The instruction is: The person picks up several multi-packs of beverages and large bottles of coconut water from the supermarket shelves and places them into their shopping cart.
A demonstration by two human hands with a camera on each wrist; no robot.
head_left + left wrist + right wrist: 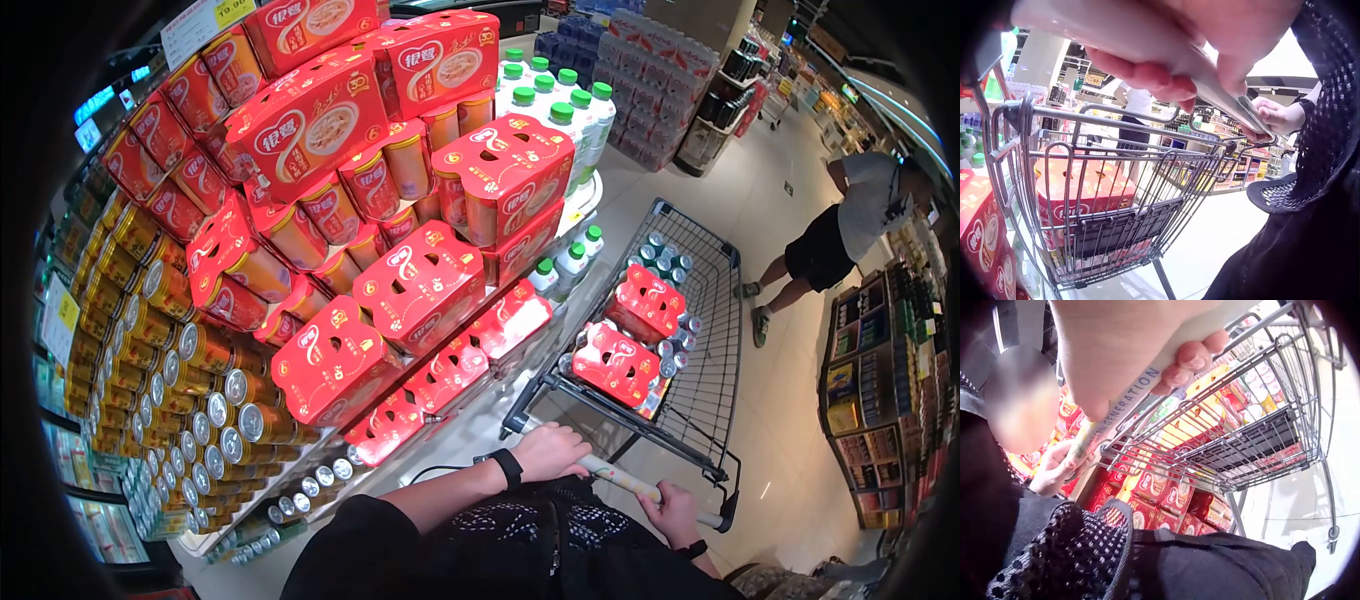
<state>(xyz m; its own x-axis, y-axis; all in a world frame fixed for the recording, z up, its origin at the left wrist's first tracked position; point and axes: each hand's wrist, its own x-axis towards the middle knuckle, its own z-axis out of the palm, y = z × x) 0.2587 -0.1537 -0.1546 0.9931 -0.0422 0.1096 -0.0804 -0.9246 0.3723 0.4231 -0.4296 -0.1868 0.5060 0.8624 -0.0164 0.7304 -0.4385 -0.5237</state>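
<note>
While left hand (548, 455) and right hand (672, 514) grip the handle (615, 473), fingers curled, 2 red packs (615, 362) sit along left edge of the cart (1129, 232), cans (682, 358) beside them.

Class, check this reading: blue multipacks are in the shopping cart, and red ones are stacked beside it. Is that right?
Blue is wrong: the head view shows that the multipacks in the shopping cart are red. Red ones are indeed stacked beside it.

This is a supermarket. Left of the left hand (550, 453) are stacked red multipacks (420, 287) and a price tag (208, 27); ahead of it stands a shopping cart (706, 342).
</note>
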